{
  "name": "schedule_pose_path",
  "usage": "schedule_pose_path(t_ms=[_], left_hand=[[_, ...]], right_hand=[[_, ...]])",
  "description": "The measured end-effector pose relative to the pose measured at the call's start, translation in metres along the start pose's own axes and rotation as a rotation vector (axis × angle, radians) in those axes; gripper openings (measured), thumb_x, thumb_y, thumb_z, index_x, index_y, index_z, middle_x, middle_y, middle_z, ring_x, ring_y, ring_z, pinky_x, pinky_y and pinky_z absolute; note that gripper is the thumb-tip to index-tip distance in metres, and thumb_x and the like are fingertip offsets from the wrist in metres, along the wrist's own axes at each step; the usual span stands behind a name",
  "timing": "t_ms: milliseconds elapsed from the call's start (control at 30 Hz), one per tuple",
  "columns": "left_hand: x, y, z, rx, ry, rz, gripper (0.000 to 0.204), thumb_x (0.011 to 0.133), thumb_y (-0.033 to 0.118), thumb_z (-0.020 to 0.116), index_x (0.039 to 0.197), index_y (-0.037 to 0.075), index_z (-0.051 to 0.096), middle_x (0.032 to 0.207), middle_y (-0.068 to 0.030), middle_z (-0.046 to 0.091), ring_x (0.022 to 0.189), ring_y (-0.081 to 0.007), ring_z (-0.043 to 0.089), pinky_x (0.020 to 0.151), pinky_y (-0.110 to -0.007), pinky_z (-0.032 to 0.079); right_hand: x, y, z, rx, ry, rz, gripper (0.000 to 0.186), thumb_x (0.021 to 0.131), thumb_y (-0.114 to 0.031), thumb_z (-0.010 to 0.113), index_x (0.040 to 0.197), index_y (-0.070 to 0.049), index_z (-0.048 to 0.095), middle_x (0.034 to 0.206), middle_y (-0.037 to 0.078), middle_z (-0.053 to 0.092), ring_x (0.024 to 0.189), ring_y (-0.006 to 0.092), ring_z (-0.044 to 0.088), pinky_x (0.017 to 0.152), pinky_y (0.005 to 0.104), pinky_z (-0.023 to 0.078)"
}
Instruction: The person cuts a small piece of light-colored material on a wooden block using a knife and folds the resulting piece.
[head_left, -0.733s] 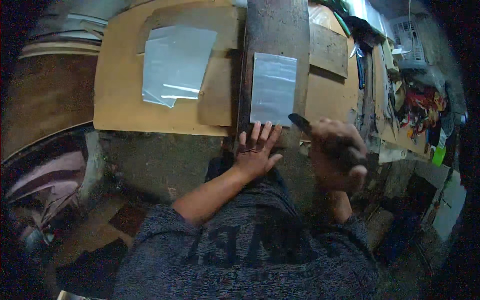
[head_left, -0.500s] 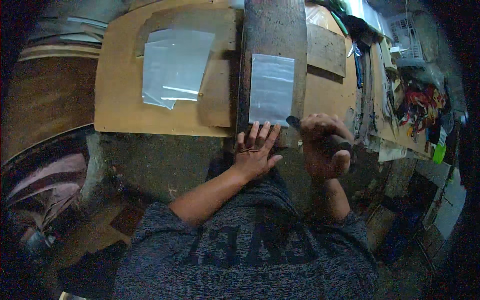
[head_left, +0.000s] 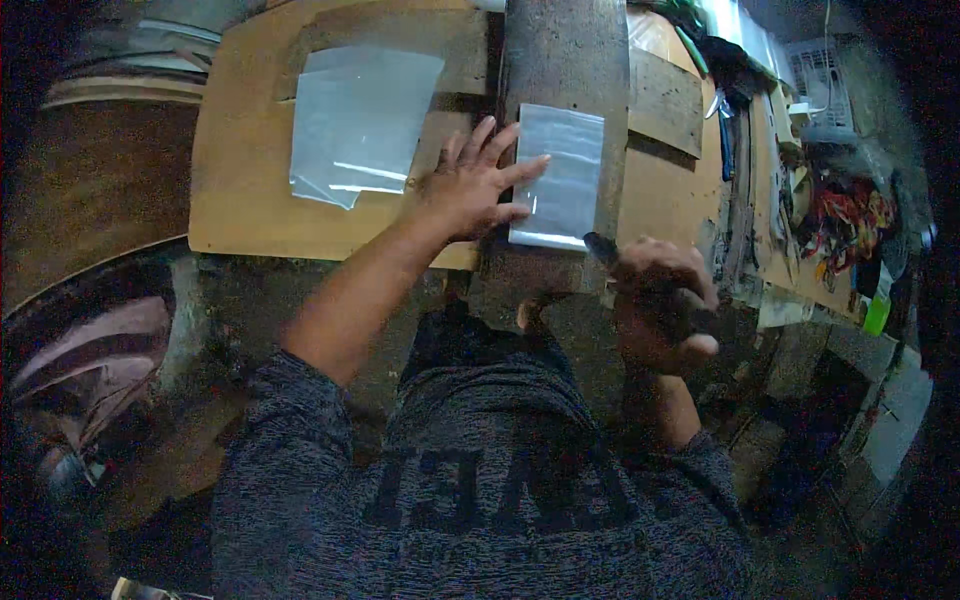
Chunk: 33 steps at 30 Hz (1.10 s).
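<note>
A small stack of clear plastic sheets or bags [head_left: 562,180] lies flat on a dark wooden plank [head_left: 565,60]. My left hand [head_left: 475,190] is open, fingers spread, at the stack's left edge, with the thumb and some fingertips over it. My right hand [head_left: 665,300] is closed around a dark tool [head_left: 602,250] with a rounded black end, which is close to the stack's near right corner. The fist hides the rest of the tool, so its kind is unclear. More clear plastic sheets [head_left: 365,120] lie in a loose pile left of my left hand.
A tan board [head_left: 240,150] supports the loose pile. Right of the plank lie a thin brown board [head_left: 665,105] and a blue-handled tool [head_left: 726,150]. Farther right are a tangle of red and yellow scraps [head_left: 850,220] and a white plastic basket [head_left: 825,90].
My left hand has moved from the stack's near edge, away from me and leftward, to its left side. My right hand keeps hold of the dark tool, nearly in the same place.
</note>
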<state>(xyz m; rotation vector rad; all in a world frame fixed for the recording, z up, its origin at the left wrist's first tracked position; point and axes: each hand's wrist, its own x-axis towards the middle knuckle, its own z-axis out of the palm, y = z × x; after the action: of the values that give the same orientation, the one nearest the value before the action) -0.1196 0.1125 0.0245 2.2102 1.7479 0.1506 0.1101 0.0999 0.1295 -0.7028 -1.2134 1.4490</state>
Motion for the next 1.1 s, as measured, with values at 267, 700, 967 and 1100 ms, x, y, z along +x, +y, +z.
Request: schedule_pose_path(t_ms=[267,700,967,1100], left_hand=[[0.001,-0.003,0.008,-0.022,-0.022,-0.014,0.073,0.074,0.054,0.062,0.138,0.043,0.030,0.150,-0.0073,0.014,0.138,-0.0334,0.012,0.104,-0.064,0.014],[0.005,-0.004,0.007,-0.099,-0.048,0.000,0.074,0.073,0.052,0.065,0.138,0.042,0.032,0.150,-0.0067,0.012,0.139,-0.0325,0.009,0.102,-0.067,0.012],[0.003,-0.003,0.003,-0.066,-0.035,0.005,0.072,0.075,0.052,0.063,0.138,0.042,0.031,0.150,-0.0068,0.013,0.139,-0.0326,0.011,0.103,-0.065,0.013],[0.002,-0.001,0.002,-0.035,-0.052,-0.021,0.071,0.076,0.054,0.061,0.138,0.042,0.031,0.150,-0.0074,0.014,0.138,-0.0331,0.013,0.104,-0.063,0.015]], right_hand=[[-0.007,0.001,0.038,0.161,-0.010,0.083,0.072,0.067,-0.075,0.058,0.077,-0.005,0.045,0.071,0.007,0.045,0.068,0.0214,0.041,0.071,0.0390,0.036],[0.005,-0.005,0.037,0.277,-0.128,0.089,0.067,0.071,-0.062,0.060,0.091,0.002,0.055,0.082,0.013,0.053,0.076,0.0276,0.048,0.076,0.0416,0.041],[0.006,0.004,0.018,0.299,-0.142,0.118,0.057,0.076,-0.052,0.058,0.101,0.000,0.056,0.086,0.013,0.054,0.077,0.0261,0.048,0.079,0.0436,0.039],[-0.001,0.004,0.005,0.269,-0.233,0.071,0.060,0.074,-0.055,0.058,0.098,0.000,0.055,0.083,0.013,0.052,0.078,0.0262,0.048,0.077,0.0423,0.038]])
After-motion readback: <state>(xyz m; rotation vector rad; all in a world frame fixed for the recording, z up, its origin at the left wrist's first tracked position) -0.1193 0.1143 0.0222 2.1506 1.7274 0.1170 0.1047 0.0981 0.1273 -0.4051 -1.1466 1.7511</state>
